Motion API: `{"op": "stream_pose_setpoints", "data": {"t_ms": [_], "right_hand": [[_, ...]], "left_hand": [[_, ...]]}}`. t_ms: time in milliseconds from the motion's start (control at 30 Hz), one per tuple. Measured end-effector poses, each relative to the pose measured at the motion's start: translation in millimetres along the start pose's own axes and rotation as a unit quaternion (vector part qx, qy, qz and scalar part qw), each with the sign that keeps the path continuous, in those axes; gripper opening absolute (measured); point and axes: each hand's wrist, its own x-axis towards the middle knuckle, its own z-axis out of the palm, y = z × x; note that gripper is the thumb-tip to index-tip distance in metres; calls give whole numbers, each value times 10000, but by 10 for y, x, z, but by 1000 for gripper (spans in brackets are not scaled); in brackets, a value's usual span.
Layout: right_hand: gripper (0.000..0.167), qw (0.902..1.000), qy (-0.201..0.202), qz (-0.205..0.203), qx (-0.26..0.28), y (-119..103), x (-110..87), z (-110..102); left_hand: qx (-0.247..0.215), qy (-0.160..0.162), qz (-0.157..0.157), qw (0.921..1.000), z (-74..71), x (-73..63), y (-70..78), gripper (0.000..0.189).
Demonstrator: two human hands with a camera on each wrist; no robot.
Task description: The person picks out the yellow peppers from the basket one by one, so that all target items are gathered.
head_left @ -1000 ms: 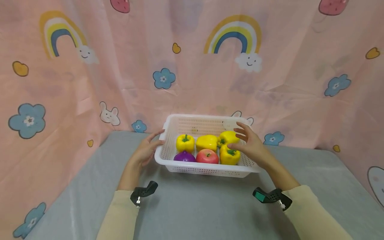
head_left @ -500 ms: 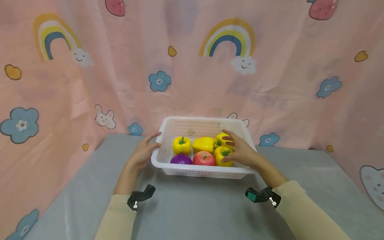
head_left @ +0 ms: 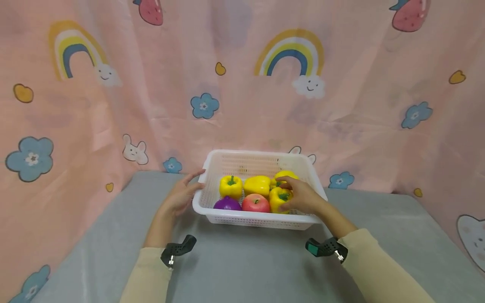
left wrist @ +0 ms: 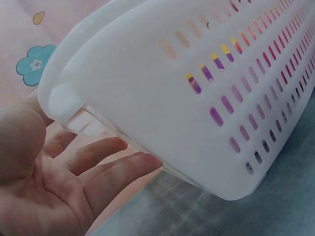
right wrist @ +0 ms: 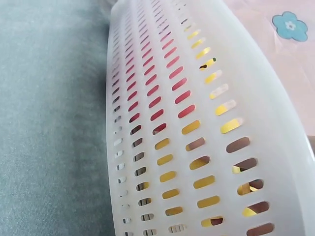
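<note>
A white slotted plastic basket [head_left: 250,218] holds a purple onion-shaped item [head_left: 227,203], a red apple [head_left: 256,203] and several yellow bell peppers [head_left: 257,185]. My right hand [head_left: 303,198] reaches in over the right side, its fingers and thumb around the front right yellow bell pepper [head_left: 279,198]. In the right wrist view the basket wall [right wrist: 157,118] covers most of that hand; yellow and skin show through the slots. My left hand [head_left: 182,195] is at the left end, thumb at the rim. In the left wrist view its relaxed fingers [left wrist: 123,172] lie under the rim against the wall.
The basket stands on a grey cloth-covered table [head_left: 242,261], near its back edge. Behind hangs a pink curtain [head_left: 242,126] printed with rainbows, flowers and rabbits. A black wrist mount [head_left: 178,250] is strapped at each sleeve cuff.
My right hand has moved left and down into the basket, its fingers closing round the front right yellow bell pepper. The left hand stays at the rim; the head view has shifted slightly.
</note>
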Motion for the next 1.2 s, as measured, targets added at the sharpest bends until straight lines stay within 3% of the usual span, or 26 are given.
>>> {"op": "stream_pose_setpoints", "data": {"t_ms": [400, 667, 900, 1033, 1200], "right_hand": [[69, 9997, 125, 69, -208, 19, 8, 62], [71, 9996, -35, 69, -259, 28, 13, 62], [72, 9996, -68, 53, -276, 55, 1, 29], [72, 9997, 89, -39, -225, 60, 9, 15], [80, 9989, 451, 129, 91, 34, 0, -10]], "left_hand": [[-173, -90, -36, 9998, -23, -62, -44, 60], [-127, 4, -117, 9999, -14, -40, -75, 59], [-191, -59, 38, 9998, 12, -5, -99, 58], [-235, -76, 92, 9997, 12, 1, -71, 58], [-248, -42, 41, 9997, 9, 6, -34, 58]]}}
